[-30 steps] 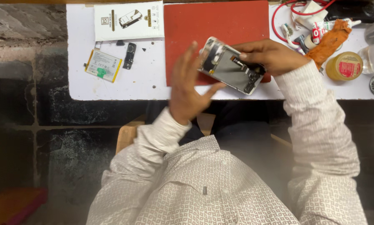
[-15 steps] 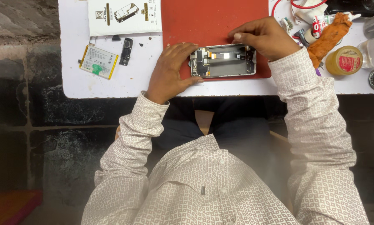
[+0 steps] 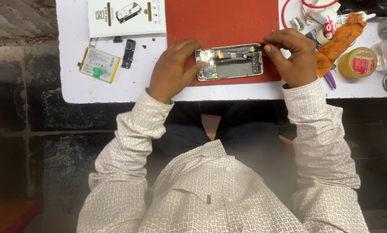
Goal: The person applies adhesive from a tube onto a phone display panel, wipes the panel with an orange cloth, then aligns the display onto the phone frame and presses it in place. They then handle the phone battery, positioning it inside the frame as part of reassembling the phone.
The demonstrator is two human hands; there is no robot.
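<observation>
Dark stone floor on the far left, grey and rough, with a white table (image 3: 94,88) jutting into view from the top. On that table, left to right: a flat phone battery (image 3: 97,64) with a yellow edge and a green tab, lying at a slant; just beside it a small black part (image 3: 128,53); above both, a white printed card (image 3: 126,16) showing a phone. Next comes a red work mat (image 3: 222,19), square on the table.

Now the left hand (image 3: 172,71) — it rests on the mat's near left corner, fingers loosely curled together, thumb tip touching the left end of the opened phone (image 3: 229,62). That phone lies flat on the mat's near edge, back cover off: silver frame, circuit board at the left end, a dark empty bay through the middle with a flex cable running across the top.

The right hand (image 3: 291,58) sits at the phone's right end, fingers bent and bunched; whether they pinch anything I cannot tell.

Further right: an orange cloth (image 3: 338,41), a round yellow jar (image 3: 357,62), red cable (image 3: 288,8) looping at the top.
</observation>
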